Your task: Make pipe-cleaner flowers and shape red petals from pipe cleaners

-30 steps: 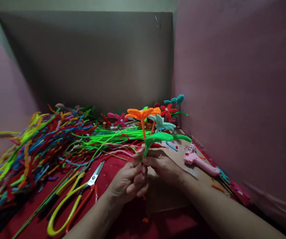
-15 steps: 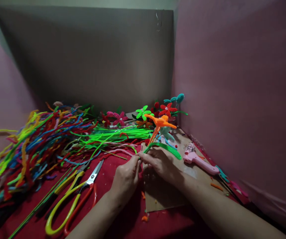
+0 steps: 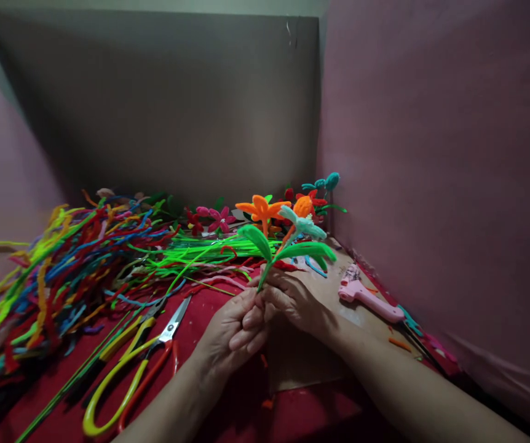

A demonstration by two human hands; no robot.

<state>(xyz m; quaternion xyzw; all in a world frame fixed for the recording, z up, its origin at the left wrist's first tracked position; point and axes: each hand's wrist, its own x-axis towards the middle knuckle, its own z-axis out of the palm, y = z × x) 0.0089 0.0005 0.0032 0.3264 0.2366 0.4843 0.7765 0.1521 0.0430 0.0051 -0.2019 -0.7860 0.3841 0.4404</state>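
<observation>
Both hands meet near the middle of the head view, around the lower stem of a pipe-cleaner flower spray. Its orange flower (image 3: 261,210), orange bud (image 3: 303,207) and pale teal flower (image 3: 302,226) stand above green leaves (image 3: 308,249). My left hand (image 3: 235,329) is closed, with thumb and fingers pinching the stem from the left. My right hand (image 3: 290,301) is closed on the same stem just above, its fingers touching the left ones. The stem's lower end is hidden by the hands.
Scissors (image 3: 170,332) and yellow-handled pliers (image 3: 129,338) lie at left on the red cloth (image 3: 66,394). Behind are colourful pipe cleaners (image 3: 62,264) and a green bundle (image 3: 214,247). A pink glue gun (image 3: 371,298) rests on cardboard (image 3: 311,366) at right.
The flower spray has turned in the hands, so the orange flower moved left and the pale teal flower and second leaf now show. My left hand has rolled, showing more of its fingers.
</observation>
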